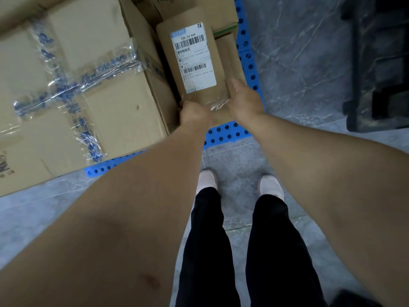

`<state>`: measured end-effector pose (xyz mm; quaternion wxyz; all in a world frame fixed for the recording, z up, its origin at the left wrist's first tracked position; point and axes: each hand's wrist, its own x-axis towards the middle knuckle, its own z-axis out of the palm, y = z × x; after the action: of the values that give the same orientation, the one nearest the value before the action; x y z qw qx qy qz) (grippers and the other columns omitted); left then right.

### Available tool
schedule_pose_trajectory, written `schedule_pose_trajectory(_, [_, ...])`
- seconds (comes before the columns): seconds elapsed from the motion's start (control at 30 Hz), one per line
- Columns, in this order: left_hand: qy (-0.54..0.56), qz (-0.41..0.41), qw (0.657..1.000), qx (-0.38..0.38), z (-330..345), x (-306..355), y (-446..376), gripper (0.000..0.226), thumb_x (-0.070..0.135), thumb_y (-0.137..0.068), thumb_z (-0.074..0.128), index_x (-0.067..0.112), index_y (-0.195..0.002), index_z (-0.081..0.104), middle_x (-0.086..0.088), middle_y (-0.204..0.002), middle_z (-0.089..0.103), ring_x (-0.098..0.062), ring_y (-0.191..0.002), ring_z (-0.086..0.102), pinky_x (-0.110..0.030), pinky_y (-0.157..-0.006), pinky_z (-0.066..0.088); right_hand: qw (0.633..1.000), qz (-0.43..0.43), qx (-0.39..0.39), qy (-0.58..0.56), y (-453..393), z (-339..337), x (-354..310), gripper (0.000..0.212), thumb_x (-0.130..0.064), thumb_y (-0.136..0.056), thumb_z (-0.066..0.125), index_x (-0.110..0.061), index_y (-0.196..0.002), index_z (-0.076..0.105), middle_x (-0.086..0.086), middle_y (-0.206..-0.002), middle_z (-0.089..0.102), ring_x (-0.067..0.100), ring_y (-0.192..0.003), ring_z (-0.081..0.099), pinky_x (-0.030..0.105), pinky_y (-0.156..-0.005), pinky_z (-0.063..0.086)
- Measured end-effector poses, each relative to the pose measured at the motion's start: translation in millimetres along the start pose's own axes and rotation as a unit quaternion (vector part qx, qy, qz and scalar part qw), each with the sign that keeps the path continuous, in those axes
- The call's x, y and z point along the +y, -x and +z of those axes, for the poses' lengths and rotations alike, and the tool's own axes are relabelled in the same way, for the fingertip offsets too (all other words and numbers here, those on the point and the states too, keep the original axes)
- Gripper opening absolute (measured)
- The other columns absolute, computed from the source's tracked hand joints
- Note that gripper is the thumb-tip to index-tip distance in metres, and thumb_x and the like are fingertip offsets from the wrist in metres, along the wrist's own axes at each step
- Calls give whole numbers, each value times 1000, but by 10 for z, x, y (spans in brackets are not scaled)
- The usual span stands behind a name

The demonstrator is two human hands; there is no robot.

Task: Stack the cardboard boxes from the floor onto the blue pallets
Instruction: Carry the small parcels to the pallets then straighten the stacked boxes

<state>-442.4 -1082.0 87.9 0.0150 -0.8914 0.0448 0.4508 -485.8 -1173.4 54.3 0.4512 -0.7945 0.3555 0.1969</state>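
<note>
A narrow brown cardboard box (168, 54) with a white shipping label lies over the blue pallet (225, 135), squeezed in beside a large taped cardboard box (106, 107). My left hand (194, 114) grips the narrow box's near end at its left corner. My right hand (243, 98) holds the same end on the right side, thumb on top. More brown boxes (221, 9) lie behind it on the pallet. Whether the narrow box rests on the pallet or is still held above it cannot be told.
Grey marble-patterned floor (298, 63) lies right of the pallet and under my feet. A black frame or cart (376, 74) stands at the right edge. My legs and pale shoes (271, 187) are just in front of the pallet's near edge.
</note>
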Motion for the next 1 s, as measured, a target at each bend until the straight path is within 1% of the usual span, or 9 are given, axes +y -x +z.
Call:
schedule_pose_trajectory(0.07, [281, -100, 953, 52, -113, -4, 152, 40, 9, -96, 39, 3, -136, 40, -14, -134, 50, -27, -120, 50, -16, -79, 45, 1000, -8, 3, 26, 133, -105, -90, 38, -7, -91, 43, -11, -129, 44, 9, -116, 57, 25, -100, 57, 39, -85, 51])
schedule_pose_trajectory(0.23, [358, -61, 928, 79, -327, -84, 697, 54, 15, -93, 42, 19, -145, 28, -1, -133, 50, -13, -89, 47, -19, -66, 38, 997, -22, -7, 75, 642, -439, -347, 28, -17, -94, 47, -12, -121, 49, 8, -117, 55, 24, -97, 56, 37, -82, 50])
schedule_pose_trajectory(0.37, [369, -40, 925, 77, -558, -116, 1278, 51, 12, -91, 36, 18, -142, 34, -9, -122, 58, -22, -83, 54, -27, -62, 43, 992, -39, -19, 119, 1153, -759, -627, 27, -19, -94, 42, -15, -120, 50, 10, -117, 53, 26, -100, 53, 37, -83, 47])
schedule_pose_trajectory(0.47, [393, -40, 916, 70, -730, -211, 1774, 50, 13, -91, 38, 17, -141, 37, -6, -121, 58, -27, -96, 60, -31, -69, 47, 983, -55, -34, 171, 1579, -987, -899, 33, -15, -93, 42, -17, -125, 47, 9, -122, 51, 27, -105, 53, 37, -86, 47])
schedule_pose_trajectory(0.6, [400, -37, 911, 93, -865, -429, 2369, 42, 16, -91, 41, 13, -133, 43, -2, -98, 56, -21, -82, 55, -31, -70, 44, 968, -107, -40, 225, 2103, -1187, -1219, 28, -13, -91, 41, -16, -118, 48, 6, -113, 53, 24, -95, 54, 36, -76, 49])
schedule_pose_trajectory(0.67, [403, -42, 909, 95, -888, -544, 2626, 46, 20, -94, 41, 14, -139, 36, -7, -113, 58, -24, -96, 56, -33, -80, 45, 956, -141, -43, 252, 2334, -1244, -1345, 27, -15, -92, 41, -17, -118, 46, 4, -114, 52, 23, -94, 53, 34, -72, 45])
schedule_pose_trajectory(0.77, [415, -50, 901, 115, -838, -757, 3052, 55, 25, -96, 44, 15, -147, 24, -9, -143, 42, -25, -128, 43, -34, -101, 36, 941, -191, -54, 273, 2707, -1260, -1518, 27, -20, -94, 42, -15, -120, 46, 5, -120, 50, 24, -100, 52, 33, -75, 46])
schedule_pose_trajectory(0.87, [444, -65, 882, 142, -735, -936, 3396, 61, 27, -96, 46, 17, -149, 17, -7, -150, 33, -24, -134, 36, -34, -105, 32, 928, -222, -69, 291, 2992, -1213, -1669, 32, -22, -94, 42, -15, -125, 46, 6, -129, 47, 25, -113, 48, 36, -86, 46])
schedule_pose_trajectory(1.0, [463, -102, 858, 200, -686, -1205, 3707, 65, 29, -95, 47, 17, -149, 14, -7, -151, 30, -24, -136, 33, -36, -106, 32, 901, -270, -77, 331, 3252, -1083, -1954, 31, -25, -95, 40, -15, -124, 46, 6, -126, 48, 27, -110, 49, 36, -80, 44])
